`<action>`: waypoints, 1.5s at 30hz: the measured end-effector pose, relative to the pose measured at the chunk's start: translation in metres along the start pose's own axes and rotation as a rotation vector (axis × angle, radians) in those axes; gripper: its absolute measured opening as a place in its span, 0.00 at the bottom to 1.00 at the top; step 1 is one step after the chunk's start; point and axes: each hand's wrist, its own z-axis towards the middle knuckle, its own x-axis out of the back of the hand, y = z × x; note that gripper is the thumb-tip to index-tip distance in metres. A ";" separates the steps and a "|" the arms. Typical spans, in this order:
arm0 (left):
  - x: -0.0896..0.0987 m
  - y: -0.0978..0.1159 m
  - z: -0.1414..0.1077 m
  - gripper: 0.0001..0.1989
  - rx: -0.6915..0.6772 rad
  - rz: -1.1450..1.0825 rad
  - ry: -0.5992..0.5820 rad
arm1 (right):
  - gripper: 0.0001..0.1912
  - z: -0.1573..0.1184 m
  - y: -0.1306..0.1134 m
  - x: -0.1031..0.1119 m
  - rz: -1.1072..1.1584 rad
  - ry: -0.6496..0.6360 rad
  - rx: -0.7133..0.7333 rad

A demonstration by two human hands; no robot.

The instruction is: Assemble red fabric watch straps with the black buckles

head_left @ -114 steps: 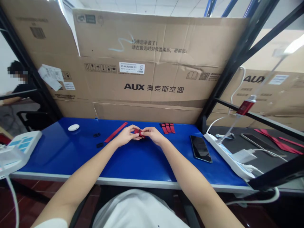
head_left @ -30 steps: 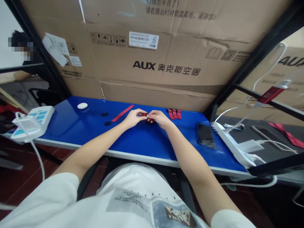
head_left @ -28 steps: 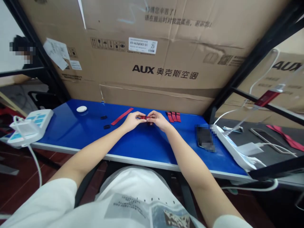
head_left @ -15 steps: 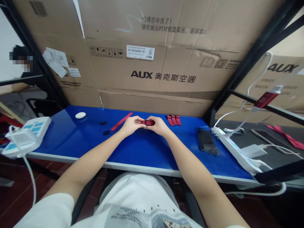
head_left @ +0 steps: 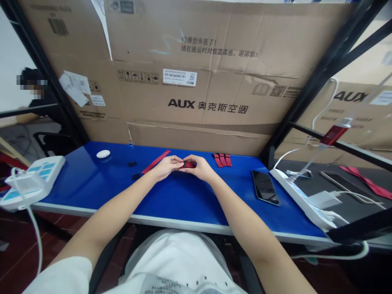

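Both hands meet over the middle of the blue table, fingers pinched on one red strap (head_left: 190,165) with a dark band or buckle on it. My left hand (head_left: 165,168) grips its left end, and my right hand (head_left: 200,167) holds the right part; the fingers hide much of it. Left of the hands lies a flat red strip (head_left: 155,161). Two small black buckle-like pieces sit beyond it, one farther back (head_left: 132,164) and one nearer black piece (head_left: 136,177). Several red straps with black pieces (head_left: 222,159) lie side by side right of the hands.
A phone (head_left: 266,187) lies at the table's right, beside a white power strip (head_left: 301,200) with plugs and cables. Another power strip (head_left: 45,175) sits at the left edge, and a white oval object (head_left: 103,154) at the back left. Cardboard (head_left: 208,134) stands behind. A person (head_left: 39,96) is far left.
The view has tilted up slightly, so things appear lower. My fingers have closed in around the red strap, covering more of its dark band; both hands still hold it.
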 end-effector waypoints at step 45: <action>0.005 -0.021 -0.017 0.40 -0.047 1.433 -0.083 | 0.44 -0.043 0.022 0.001 -0.652 -0.219 -0.325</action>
